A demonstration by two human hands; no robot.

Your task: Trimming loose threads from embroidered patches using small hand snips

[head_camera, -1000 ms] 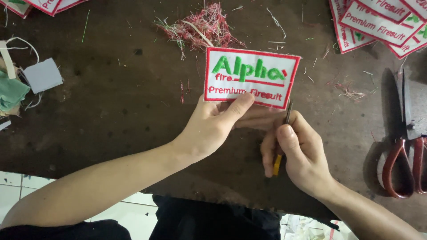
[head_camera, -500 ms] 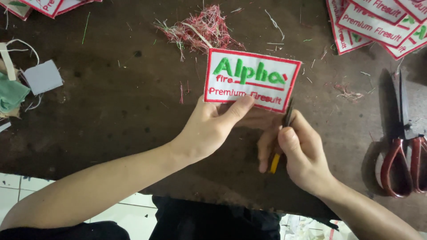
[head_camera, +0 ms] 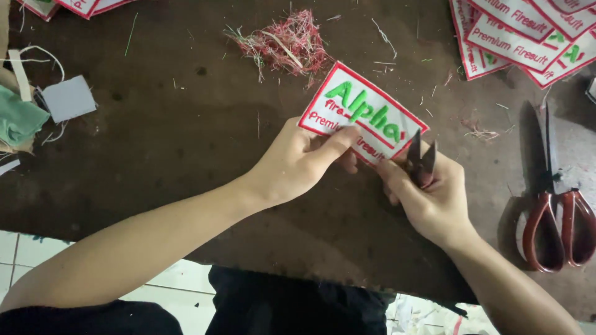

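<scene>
Item: embroidered patch (head_camera: 363,113), now tilted, which I am pinching in my left hand (head_camera: 297,162) above the counter (head_camera: 155,155); my right hand (head_camera: 428,198) is gripping thread snips (head_camera: 421,160), blades raised at its lower edge.

White rectangular patch (head_camera: 363,115), red border, green-red lettering, tilted, centre; matching patch stacks top right (head_camera: 521,34), top left (head_camera: 77,6).

bare table (head_camera: 155,149) left of hands, scissors (head_camera: 552,211) right, thread clump (head_camera: 285,43) and patch stack (head_camera: 528,37) beyond
</scene>
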